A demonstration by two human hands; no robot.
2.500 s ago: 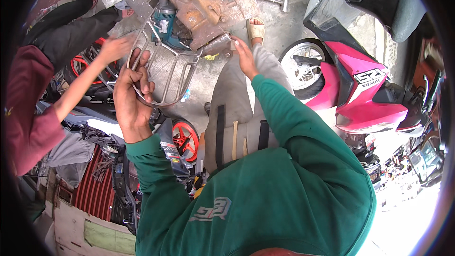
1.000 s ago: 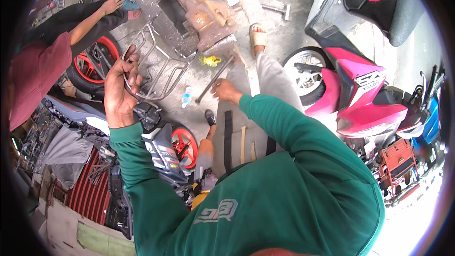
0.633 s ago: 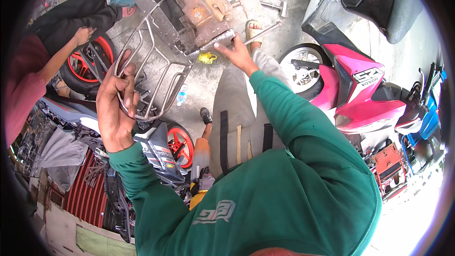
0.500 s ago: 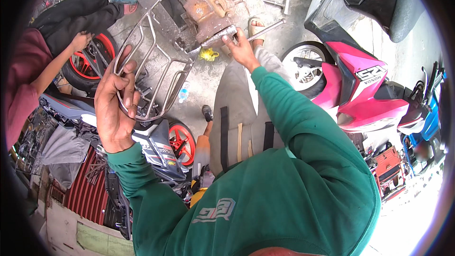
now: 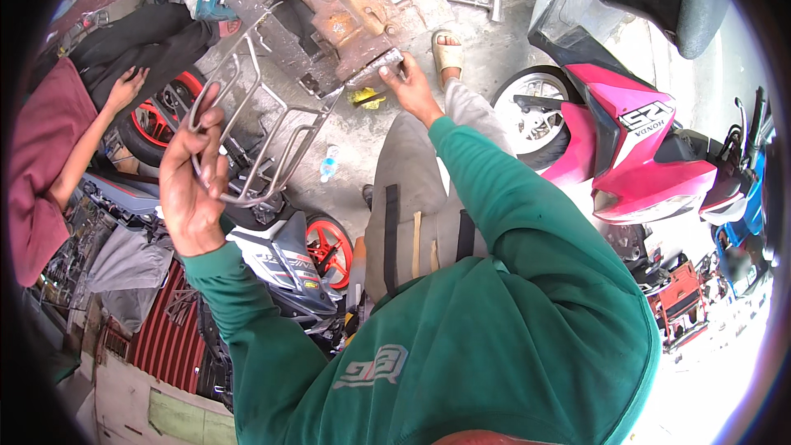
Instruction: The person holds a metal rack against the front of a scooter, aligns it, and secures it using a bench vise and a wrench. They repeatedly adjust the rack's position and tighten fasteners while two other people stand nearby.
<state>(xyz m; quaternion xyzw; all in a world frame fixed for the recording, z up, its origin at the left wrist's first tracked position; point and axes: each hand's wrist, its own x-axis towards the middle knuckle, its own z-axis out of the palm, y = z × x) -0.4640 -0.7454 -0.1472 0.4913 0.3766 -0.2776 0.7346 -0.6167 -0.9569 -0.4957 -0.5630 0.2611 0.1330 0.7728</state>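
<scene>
My left hand [image 5: 194,177] is closed on the near-left side of a rack of bent metal rods [image 5: 276,144], holding it up off the floor. The rack's far end reaches to the rusty bench vise [image 5: 350,25]; whether the jaws grip it I cannot tell. My right hand [image 5: 409,91] is closed around the near end of the vise's jaw, thumb on top, with the other fingers partly hidden behind it.
At left, another person's hand [image 5: 125,89] hovers by a red-rimmed wheel [image 5: 156,119]. A grey motorcycle [image 5: 284,264] stands below the rack, a pink scooter [image 5: 630,140] at right. A hammer [image 5: 486,7], yellow wrapper [image 5: 367,99] and plastic bottle [image 5: 329,162] lie on the floor.
The vise's handle bar, earlier sticking out to the right beyond my right hand, no longer shows there. My left hand and the rack have shifted slightly left. The other person's fingers have spread.
</scene>
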